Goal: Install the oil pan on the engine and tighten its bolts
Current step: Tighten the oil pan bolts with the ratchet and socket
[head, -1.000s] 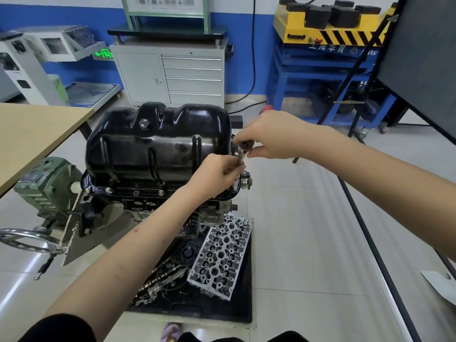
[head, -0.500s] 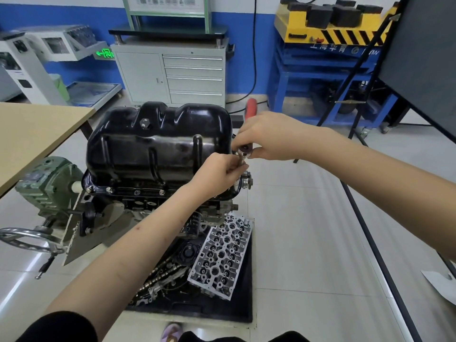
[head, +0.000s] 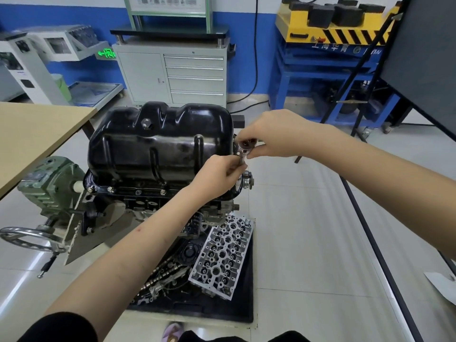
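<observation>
Head view: nearest the camera, a black tray [head: 237, 314] lies on the floor, holding a silver cylinder head [head: 222, 255] and, to its left, loose camshafts [head: 162, 275]. Above the tray the engine [head: 158, 203] sits upside down on its stand, with a green gearbox [head: 47, 186] and a steel handwheel [head: 27, 239] on the left side. The black oil pan [head: 160, 149] rests on top of the engine, its flange lying on the block; several bolts [head: 137, 192] show along the near flange edge.

At the pan's right end, both hands meet on a small ratchet wrench [head: 243, 150]. The left hand [head: 219, 176] has its fingers curled around the lower part of the tool, beside the pan's right corner. The right hand [head: 274, 135] pinches the ratchet's round head between thumb and fingertips, just above the left hand. What the tool's tip sits on is hidden behind the left hand.

Left of the engine stands a wooden table [head: 32, 134]. Farther back are a grey drawer cabinet [head: 172, 75], a blue frame [head: 320, 77] carrying a yellow machine [head: 328, 28], and a blue-and-white wall.
</observation>
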Available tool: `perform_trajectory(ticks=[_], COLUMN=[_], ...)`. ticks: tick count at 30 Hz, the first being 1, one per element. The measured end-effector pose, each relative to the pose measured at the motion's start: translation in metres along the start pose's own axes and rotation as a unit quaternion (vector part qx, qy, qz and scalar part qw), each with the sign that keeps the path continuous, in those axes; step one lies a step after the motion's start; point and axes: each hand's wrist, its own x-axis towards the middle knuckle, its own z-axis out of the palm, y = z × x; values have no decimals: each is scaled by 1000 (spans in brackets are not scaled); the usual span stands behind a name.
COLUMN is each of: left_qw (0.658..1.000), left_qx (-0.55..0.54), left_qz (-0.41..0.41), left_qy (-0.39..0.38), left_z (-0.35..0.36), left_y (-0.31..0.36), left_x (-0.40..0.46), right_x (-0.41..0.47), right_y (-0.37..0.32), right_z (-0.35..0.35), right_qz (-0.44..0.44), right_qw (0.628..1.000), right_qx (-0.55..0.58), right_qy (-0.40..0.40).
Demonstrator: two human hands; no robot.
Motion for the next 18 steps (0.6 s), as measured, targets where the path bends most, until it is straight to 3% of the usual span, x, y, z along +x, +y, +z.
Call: perform_trajectory(ticks=[3,7,13,18], left_qw=[1000,999,1000,999], left_qx=[-13,-5,-5,-44], left_qz=[-23,-42,-24,-32], left_qy=[9,33,-2,-1], left_z=[3,5,1,2], left_y=[2,7,3,4], left_x=[0,3,-1,-2], right_x=[1,3,1,2], right_y=[-7,-17,-6,-18], right_z=[3,8,-1,5], right_qz=[45,104,-37,54], right_qw=[997,994,999,997], right_qx=[-64,-8,-19,-44], right_qy=[8,6,-6,10])
